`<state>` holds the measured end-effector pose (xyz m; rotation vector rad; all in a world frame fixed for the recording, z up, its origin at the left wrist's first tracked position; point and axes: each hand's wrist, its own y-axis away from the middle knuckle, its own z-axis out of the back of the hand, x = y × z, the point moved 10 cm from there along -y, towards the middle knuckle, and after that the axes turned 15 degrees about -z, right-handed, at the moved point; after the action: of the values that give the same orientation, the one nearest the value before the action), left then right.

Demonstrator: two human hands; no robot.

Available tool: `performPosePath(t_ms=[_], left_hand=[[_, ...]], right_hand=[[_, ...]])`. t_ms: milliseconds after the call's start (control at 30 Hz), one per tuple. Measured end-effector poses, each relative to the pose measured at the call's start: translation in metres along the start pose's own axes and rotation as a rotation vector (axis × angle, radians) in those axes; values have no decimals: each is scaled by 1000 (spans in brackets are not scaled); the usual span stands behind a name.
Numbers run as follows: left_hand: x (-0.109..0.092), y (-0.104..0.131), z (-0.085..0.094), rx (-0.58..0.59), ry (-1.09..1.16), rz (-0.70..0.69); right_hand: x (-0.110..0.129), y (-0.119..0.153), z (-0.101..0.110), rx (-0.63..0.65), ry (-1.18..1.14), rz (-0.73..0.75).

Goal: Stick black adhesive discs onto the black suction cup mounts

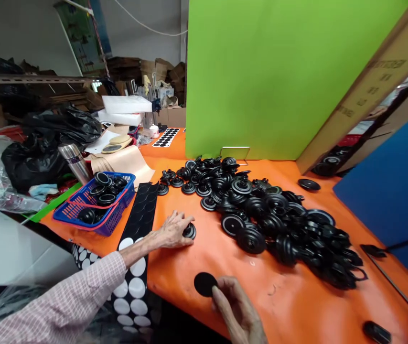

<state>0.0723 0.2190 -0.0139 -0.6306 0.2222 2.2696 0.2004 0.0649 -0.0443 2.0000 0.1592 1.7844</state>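
My left hand (172, 231) reaches across the orange tabletop, its fingers and thumb around a small black ringed disc part (189, 231). Lower down, my right hand (238, 306) pinches the edge of a flat, round black sticker (204, 284) between thumb and finger. A long black sheet of round stickers (142, 210) runs under my left forearm; its nearer part shows white circles (136, 288). To the right of my left hand lies a big heap of black disc parts (257, 205), some with pale rings on their faces.
A blue plastic basket (118, 217) with red handles holds more black parts at the left. Behind it stand a steel flask (75, 162) and black plastic bags (60, 129). A green panel (261, 76) rises behind the heap; a blue panel (390, 191) stands at right, near a cable (397, 282).
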Motion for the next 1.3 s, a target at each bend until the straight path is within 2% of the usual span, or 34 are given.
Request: performPosePath(t_ms=[133,200,300,400,500,567,667,767,867,1033,1200,1300], left_hand=[[0,20,2,-55,92,63],[0,35,2,-126,249,110],[2,58,-6,-260,668,241],[1,74,-23,-374,1165,424],[-16,78,-40,-385,1679,535],[-25,80,-46,-362,1829,587],[-26,86,-51,-396,1824,642],[-27,85,-50,-442,1823,567],[-35,80,-52,-407,1883,487],[-39,76,-53,-470,1893,460],[-45,78,-52,-375,1697,301],[-46,81,-53,-339,1612,283]], right_hand=[[5,3,-1,4,183,74],[6,5,-1,16,175,95],[3,8,-3,46,116,26],[3,10,-6,95,31,-74],[4,10,-8,138,-119,-144],[3,7,-10,148,-216,-187],[2,4,-13,154,-287,-202],[3,1,-17,146,-253,-162],[6,-1,-17,106,-255,-117],[10,-6,-19,41,-286,-43],[7,-10,-12,-73,-274,1],[8,-10,-11,-105,-237,34]])
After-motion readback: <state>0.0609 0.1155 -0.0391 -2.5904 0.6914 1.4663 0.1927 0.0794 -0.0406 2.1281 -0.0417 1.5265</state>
